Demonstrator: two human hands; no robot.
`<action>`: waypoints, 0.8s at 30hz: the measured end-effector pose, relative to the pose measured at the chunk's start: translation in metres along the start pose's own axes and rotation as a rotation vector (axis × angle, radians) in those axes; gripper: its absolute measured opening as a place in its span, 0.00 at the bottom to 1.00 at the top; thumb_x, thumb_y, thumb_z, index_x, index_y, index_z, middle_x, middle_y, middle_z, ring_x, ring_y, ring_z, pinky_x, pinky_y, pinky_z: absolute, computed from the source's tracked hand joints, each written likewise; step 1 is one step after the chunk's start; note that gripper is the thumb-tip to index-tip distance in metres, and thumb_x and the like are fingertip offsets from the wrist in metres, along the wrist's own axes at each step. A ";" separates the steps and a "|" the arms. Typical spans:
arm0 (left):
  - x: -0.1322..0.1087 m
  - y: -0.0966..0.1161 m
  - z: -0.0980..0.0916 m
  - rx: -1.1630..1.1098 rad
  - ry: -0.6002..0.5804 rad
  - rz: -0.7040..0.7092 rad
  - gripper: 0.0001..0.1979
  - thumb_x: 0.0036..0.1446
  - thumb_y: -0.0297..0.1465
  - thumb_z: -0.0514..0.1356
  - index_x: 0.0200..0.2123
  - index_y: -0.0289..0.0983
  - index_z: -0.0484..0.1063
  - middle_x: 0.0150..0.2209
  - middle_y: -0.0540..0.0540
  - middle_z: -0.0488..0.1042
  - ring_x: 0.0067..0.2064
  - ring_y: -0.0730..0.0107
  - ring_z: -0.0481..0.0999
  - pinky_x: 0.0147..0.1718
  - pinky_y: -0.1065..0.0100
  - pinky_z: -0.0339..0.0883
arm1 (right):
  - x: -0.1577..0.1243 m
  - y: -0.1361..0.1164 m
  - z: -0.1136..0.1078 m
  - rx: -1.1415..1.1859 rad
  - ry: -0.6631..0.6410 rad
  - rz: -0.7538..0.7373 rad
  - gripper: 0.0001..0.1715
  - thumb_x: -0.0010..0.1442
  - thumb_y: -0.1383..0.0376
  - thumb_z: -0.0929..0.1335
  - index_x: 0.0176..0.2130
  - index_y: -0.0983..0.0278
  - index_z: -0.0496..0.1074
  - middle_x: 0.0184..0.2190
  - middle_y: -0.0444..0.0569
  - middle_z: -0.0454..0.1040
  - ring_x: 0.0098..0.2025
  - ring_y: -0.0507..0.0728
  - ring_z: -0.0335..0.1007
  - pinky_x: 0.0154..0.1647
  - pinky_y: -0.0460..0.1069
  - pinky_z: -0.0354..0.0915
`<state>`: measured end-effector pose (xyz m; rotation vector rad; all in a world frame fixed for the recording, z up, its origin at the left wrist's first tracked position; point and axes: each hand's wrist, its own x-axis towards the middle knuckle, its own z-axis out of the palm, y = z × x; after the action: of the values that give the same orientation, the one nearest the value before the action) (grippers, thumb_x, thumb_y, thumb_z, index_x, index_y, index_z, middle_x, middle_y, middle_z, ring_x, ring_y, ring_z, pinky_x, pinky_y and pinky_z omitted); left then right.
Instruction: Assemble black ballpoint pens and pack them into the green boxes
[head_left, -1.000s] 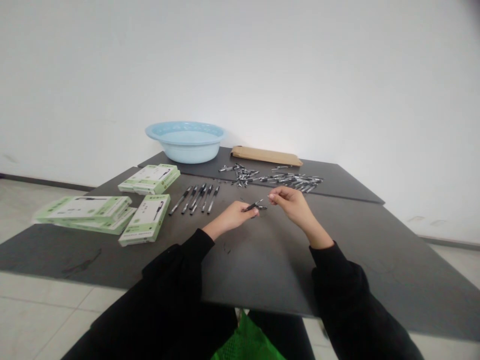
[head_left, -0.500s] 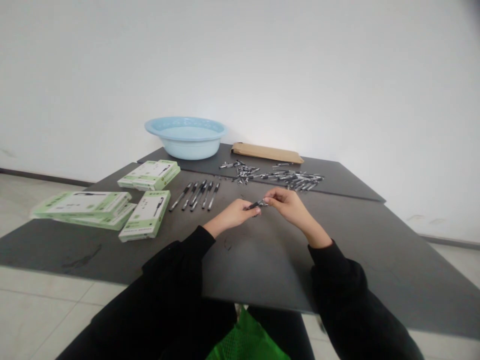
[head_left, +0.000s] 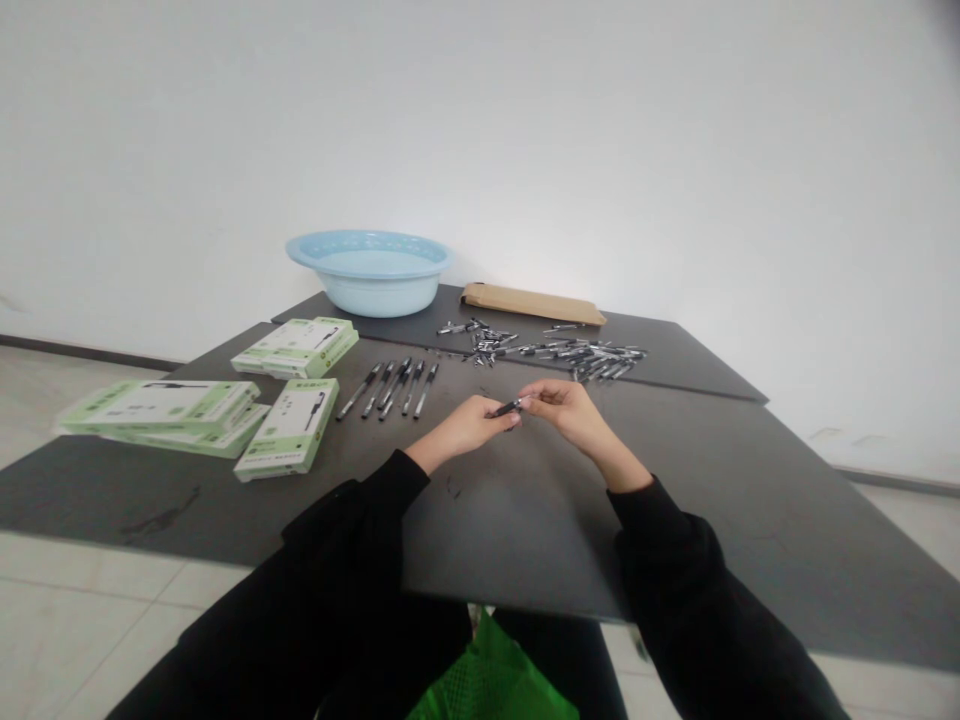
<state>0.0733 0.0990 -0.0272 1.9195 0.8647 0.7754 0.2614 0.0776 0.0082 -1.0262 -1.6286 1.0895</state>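
My left hand (head_left: 471, 422) is closed around a pen (head_left: 507, 407), with its black grip section showing between thumb and fingers. My right hand (head_left: 564, 408) pinches at the far end of this pen, and its fingertips hide what lies between them. Both hands are held close together above the dark table (head_left: 525, 530). To the left lies a loose row of several black-gripped clear pens (head_left: 388, 388). Beyond my right hand is a heap of pen bodies (head_left: 600, 358), and beside it a scatter of small black and silver pen parts (head_left: 487, 342).
Green and white pen boxes (head_left: 289, 430) lie on the left side, some stacked. A light blue basin (head_left: 382, 292) stands at the back left, with a flat brown cardboard piece (head_left: 532, 302) to its right. Behind the table rises a white wall (head_left: 600, 150).
My right hand has come slightly left, closing the gap to my left hand at the pen's end. The silver bit seen there earlier is now mostly covered.
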 end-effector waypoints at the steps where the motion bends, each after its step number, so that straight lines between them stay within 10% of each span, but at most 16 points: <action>1: 0.000 0.000 0.000 0.007 0.003 0.004 0.22 0.55 0.48 0.57 0.23 0.34 0.71 0.19 0.53 0.58 0.24 0.74 0.57 0.25 0.71 0.48 | 0.000 0.001 0.001 -0.002 0.003 -0.002 0.17 0.48 0.54 0.74 0.33 0.65 0.75 0.28 0.47 0.78 0.30 0.54 0.73 0.36 0.50 0.67; 7: -0.001 0.001 0.002 0.033 -0.003 -0.008 0.24 0.55 0.48 0.56 0.18 0.37 0.56 0.19 0.54 0.52 0.24 0.75 0.53 0.24 0.70 0.45 | 0.002 0.012 0.003 -0.199 0.057 -0.064 0.19 0.54 0.52 0.71 0.25 0.64 0.68 0.21 0.43 0.71 0.25 0.51 0.65 0.27 0.46 0.60; 24: 0.001 0.000 0.000 0.068 -0.031 -0.039 0.25 0.53 0.52 0.55 0.19 0.38 0.55 0.20 0.55 0.51 0.25 0.75 0.53 0.25 0.69 0.44 | -0.005 -0.001 -0.002 -0.342 -0.034 -0.082 0.12 0.57 0.59 0.69 0.39 0.64 0.71 0.28 0.46 0.75 0.29 0.53 0.69 0.30 0.47 0.62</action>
<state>0.0742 0.0992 -0.0269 1.9632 0.9177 0.6988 0.2642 0.0732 0.0083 -1.1511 -1.9108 0.7925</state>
